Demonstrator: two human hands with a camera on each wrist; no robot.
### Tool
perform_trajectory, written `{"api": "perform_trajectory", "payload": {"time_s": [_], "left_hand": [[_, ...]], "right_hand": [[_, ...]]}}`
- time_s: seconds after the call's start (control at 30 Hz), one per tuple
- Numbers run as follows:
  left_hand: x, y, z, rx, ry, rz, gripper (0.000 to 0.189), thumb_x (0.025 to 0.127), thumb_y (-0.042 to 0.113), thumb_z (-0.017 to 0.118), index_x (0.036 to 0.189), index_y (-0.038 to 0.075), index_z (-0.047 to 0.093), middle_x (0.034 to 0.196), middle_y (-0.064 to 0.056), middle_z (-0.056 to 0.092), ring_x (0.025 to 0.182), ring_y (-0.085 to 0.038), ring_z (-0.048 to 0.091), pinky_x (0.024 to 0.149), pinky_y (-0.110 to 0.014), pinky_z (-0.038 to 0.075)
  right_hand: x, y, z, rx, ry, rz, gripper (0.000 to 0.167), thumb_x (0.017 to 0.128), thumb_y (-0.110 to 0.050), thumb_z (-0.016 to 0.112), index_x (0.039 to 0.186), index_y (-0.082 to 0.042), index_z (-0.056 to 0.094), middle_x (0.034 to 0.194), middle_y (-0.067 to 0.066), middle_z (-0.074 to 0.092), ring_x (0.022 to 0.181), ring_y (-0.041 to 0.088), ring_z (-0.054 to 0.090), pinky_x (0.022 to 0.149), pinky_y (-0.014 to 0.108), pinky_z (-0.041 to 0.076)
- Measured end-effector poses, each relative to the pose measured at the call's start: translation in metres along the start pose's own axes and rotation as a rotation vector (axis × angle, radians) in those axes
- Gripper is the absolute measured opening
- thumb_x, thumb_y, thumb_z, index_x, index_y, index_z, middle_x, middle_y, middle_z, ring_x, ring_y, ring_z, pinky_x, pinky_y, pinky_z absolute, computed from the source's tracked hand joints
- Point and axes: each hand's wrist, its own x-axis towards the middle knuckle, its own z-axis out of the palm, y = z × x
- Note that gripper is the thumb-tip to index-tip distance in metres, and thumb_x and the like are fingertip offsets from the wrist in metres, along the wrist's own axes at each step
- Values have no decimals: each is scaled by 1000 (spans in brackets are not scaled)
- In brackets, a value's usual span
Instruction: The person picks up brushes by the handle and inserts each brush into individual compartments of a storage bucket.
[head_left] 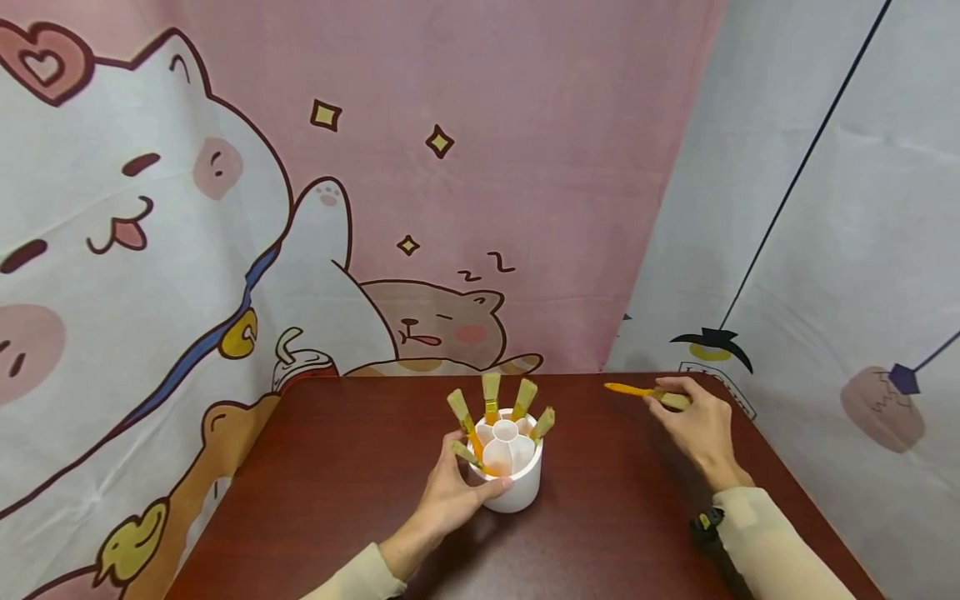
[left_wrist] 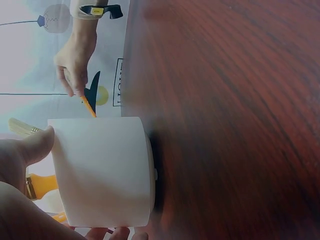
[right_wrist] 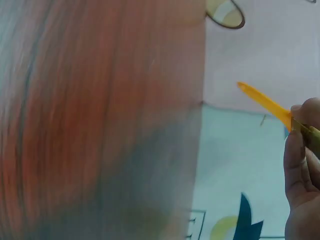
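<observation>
A white round brush holder (head_left: 522, 487), its top divided into petal-like compartments, stands on the table. My left hand (head_left: 444, 502) grips it from the left, thumb at the near side and fingers around the far side. Several paintbrushes with orange handles, such as this upright paintbrush (head_left: 491, 392), lean in its outer compartments, bristles up. Out to the right, my right hand (head_left: 699, 425) pinches another paintbrush (head_left: 628, 389) near its bristle end, above the table. In the right wrist view its orange handle (right_wrist: 262, 100) points away from the fingers.
The dark reddish-brown table (head_left: 337, 483) reaches back to a pink cartoon-printed cloth (head_left: 562, 167). A pale printed cloth (head_left: 825, 250) hangs along the right side. A black band (head_left: 707, 521) sits at my right wrist.
</observation>
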Motion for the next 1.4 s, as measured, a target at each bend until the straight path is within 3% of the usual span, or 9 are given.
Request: {"api": "perform_trajectory", "payload": {"time_s": [0.13,0.3,0.5,0.6,0.73,0.97,1.03,1.2,1.4], "left_hand": [[0,1,0,-12,-2,3,98,83,25,106,161,14,48,151,-17,76,139,-36,72,123,-67,53],[-1,2,0,-27,0,6,97,83,24,106,160,13,49,155,-18,74,142,-38,70,125,-69,51],[-1,2,0,-20,0,1,97,83,25,107,160,13,49,155,-18,74,143,-40,69,125,-71,50],[-1,2,0,-16,2,0,97,83,25,107,160,13,49,155,-18,74,142,-39,70,125,-70,51],[-1,2,0,-11,2,0,97,83,25,107,160,13,50,154,-18,74,141,-38,70,123,-68,52],[-1,2,0,-13,-1,-1,97,83,25,106,160,12,49,154,-18,74,141,-38,70,123,-68,52],[-2,2,0,-15,-1,-3,97,83,25,106,160,13,49,154,-18,74,142,-38,70,123,-68,52],[-3,2,0,-18,-3,-15,97,83,24,106,160,13,49,155,-18,73,143,-39,69,124,-69,51],[-1,3,-1,-29,-9,-21,97,83,25,106,160,13,48,155,-20,73,143,-40,70,124,-69,52]], "right_hand": [[-1,-17,0,72,9,24,42,90,-20,103,128,-14,85,108,11,90,79,-19,62,71,3,48],[-2,-39,-2,174,-19,94,43,94,-26,102,131,-15,85,112,13,88,88,-24,68,76,3,55],[-3,-57,-5,278,-49,169,35,94,-28,102,124,-19,88,112,2,88,82,-10,71,69,11,57],[-1,-65,-6,325,-50,185,32,93,-22,102,121,-14,89,111,-5,88,85,-3,70,69,12,55],[0,-77,-7,406,-48,186,26,94,-15,100,115,-5,88,117,-1,88,101,-4,75,81,9,59],[-2,-96,-10,478,-31,154,20,93,-15,101,107,-9,88,118,0,88,112,1,77,87,10,63],[-3,-101,-11,493,-39,140,18,94,-15,100,106,-9,88,118,2,88,111,3,78,87,12,64],[-6,-112,-14,511,-57,130,17,96,-19,99,103,-11,86,119,-8,88,104,6,81,85,14,65],[-8,-128,-20,486,-50,119,22,95,-17,100,114,-16,89,117,-20,86,100,4,79,81,13,62]]}}
